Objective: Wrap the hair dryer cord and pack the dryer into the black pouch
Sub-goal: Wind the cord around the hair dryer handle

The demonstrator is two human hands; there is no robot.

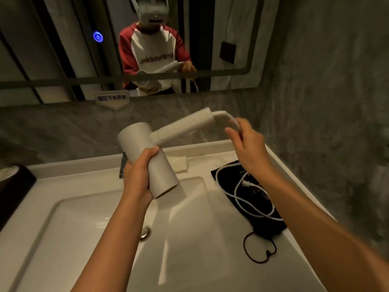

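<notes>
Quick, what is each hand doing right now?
Left hand: closed around the hair dryer barrel.
Right hand: fingers pinching the white cord near the handle.

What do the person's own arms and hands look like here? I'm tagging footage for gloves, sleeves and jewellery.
Both forearms are bare in the direct view. The left hand and right hand wear no gloves, and no rings, watch or bracelet show. The mirror reflection shows a white top with red sleeves, apparently pushed up.
</notes>
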